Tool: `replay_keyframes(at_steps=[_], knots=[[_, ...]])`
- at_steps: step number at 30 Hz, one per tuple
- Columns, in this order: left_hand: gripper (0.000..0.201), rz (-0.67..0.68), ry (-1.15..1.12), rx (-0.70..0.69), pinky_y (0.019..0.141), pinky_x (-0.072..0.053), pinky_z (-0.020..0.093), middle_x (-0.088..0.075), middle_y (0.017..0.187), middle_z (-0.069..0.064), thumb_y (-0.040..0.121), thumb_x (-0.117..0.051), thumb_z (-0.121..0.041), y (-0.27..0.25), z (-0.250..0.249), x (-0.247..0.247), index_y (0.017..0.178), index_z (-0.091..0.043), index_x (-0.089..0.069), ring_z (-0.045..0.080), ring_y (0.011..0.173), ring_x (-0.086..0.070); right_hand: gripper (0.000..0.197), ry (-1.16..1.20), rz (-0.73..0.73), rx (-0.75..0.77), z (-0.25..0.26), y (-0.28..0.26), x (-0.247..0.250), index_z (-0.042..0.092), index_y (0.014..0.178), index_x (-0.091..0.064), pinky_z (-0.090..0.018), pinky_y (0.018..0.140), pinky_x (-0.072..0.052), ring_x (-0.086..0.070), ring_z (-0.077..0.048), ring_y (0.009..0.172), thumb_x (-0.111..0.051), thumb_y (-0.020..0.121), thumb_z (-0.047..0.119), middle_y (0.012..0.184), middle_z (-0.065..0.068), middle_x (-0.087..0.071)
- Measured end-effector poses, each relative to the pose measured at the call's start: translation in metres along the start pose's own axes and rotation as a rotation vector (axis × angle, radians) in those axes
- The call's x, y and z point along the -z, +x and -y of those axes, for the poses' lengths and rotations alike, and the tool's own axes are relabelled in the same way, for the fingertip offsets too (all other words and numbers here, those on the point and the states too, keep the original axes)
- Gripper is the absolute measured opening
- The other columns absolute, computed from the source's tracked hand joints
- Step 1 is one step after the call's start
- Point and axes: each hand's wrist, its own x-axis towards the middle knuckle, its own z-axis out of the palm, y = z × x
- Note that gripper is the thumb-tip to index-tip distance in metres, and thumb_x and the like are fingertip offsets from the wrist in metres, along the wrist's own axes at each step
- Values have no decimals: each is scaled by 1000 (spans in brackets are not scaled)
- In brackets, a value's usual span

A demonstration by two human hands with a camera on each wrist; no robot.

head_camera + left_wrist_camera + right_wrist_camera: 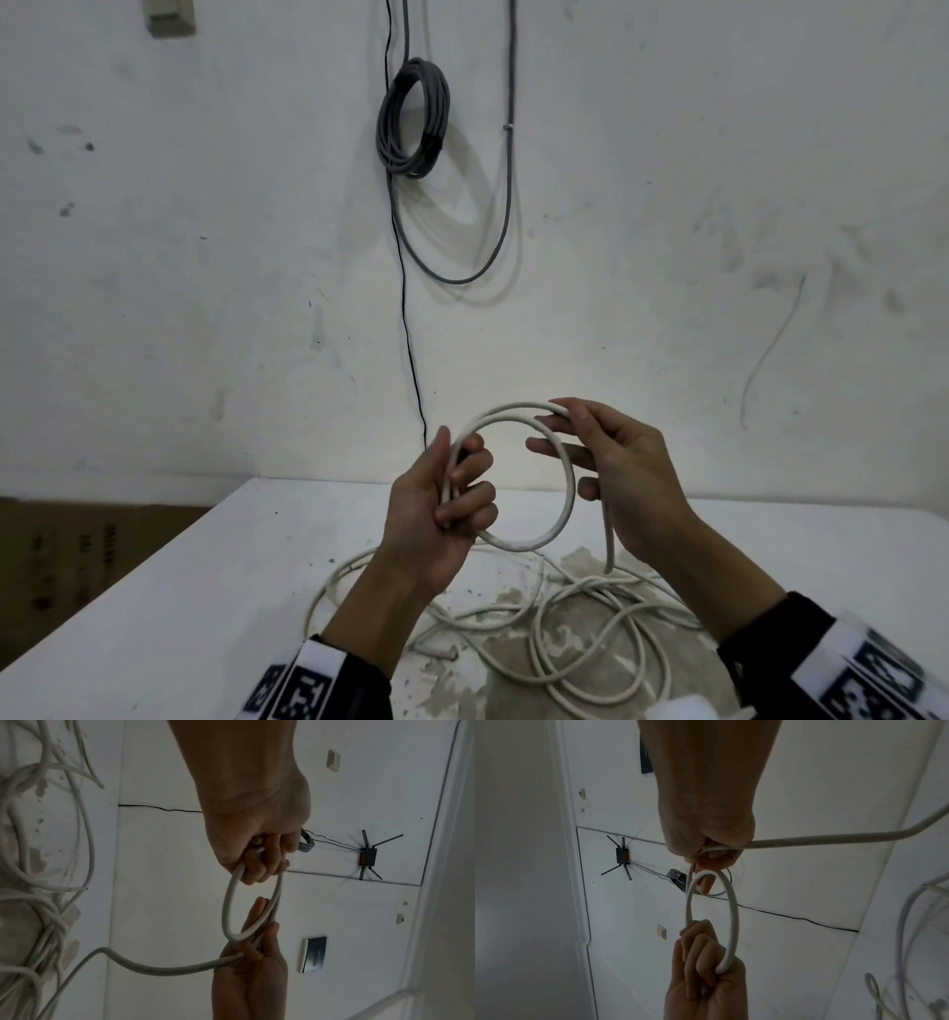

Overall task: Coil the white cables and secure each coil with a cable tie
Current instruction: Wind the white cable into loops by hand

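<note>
Head view: a small loop of white cable (567, 493) is held above the table (205, 591). The left hand (436, 519) is curled round the gathered turns; the right hand (616, 483) pinches the top of the loop with its fingers (552, 449) partly spread. Slack cable (590, 632) lies tangled on the table.

Left wrist view: the feeding strand (167, 969) is seen running off to the pile.

Right wrist view: the loop (732, 923) is gripped at both ends.

Each new turn is best matched in size and laid flat into the left grip, twist rolled out. No cable tie is seen.
</note>
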Motion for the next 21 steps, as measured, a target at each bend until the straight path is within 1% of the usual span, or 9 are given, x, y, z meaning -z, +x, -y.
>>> replay_keyframes(at_steps=[3,6,8,10,12,14,17,19,21], knots=[[24,-13,-11,-22,32,-17,15,-30,47,-7,86,-40,-30,1,-4,-1,69,-15,-45,6,38,-6,17,-38,53,18,-3,0,3,15,96,-67,-18,35,-33,-73,-22,74,-50,94,19,88,-2,-75],[26,15,-101,-127,31,-23,15,-32,45,-6,88,-38,-26,5,-16,-1,67,-14,-49,6,38,-7,22,-204,148,31,-10,0,12,7,93,-67,-22,41,-43,-68,-21,54,-51,94,20,63,-6,-69],[35,54,-203,-202,31,-26,14,-35,46,-7,91,-36,-24,9,-32,3,63,-13,-55,5,37,-9,34,-332,221,9,-23,-3,25,2,83,-67,-18,48,-43,-62,-18,51,-49,93,30,52,-7,-57],[39,107,-292,-271,33,-28,15,-37,47,-7,93,-36,-23,11,-51,7,63,-12,-58,5,37,-12,39,-470,292,-7,-42,-6,41,9,78,-64,-17,60,-45,-63,-16,61,-45,93,40,54,-2,-53],[33,96,-310,-353,36,-29,14,-38,48,-7,92,-39,-23,11,-65,6,66,-12,-57,5,34,-19,23,-656,299,37,-63,-7,54,26,84,-58,-22,71,-44,-58,-7,67,-41,98,31,64,1,-55],[26,9,-257,-443,39,-31,12,-42,51,-10,92,-39,-24,12,-71,0,71,-15,-52,4,33,-31,25,-837,297,151,-78,-6,59,39,92,-50,-15,68,-38,-50,-1,67,-37,99,20,74,6,-55],[27,-130,-94,-600,48,-43,13,-63,63,-7,99,-34,-22,18,-66,-9,80,-15,-51,1,44,-48,27,-1025,338,341,-88,-4,51,45,104,-47,-16,75,-31,-42,0,81,-31,94,26,84,10,-48],[27,-180,141,-700,58,-52,17,-71,80,-6,101,-32,-24,18,-58,-17,86,-17,-53,5,63,-64,29,-1123,334,492,-88,0,45,45,109,-44,-17,75,-27,-33,-1,75,-34,93,23,77,9,-38],[21,-143,374,-789,66,-56,25,-69,99,-3,100,-31,-25,15,-48,-23,96,-19,-50,13,84,-70,40,-1177,334,620,-83,3,40,41,109,-47,-17,73,-27,-26,-1,72,-47,87,7,76,9,-34]])
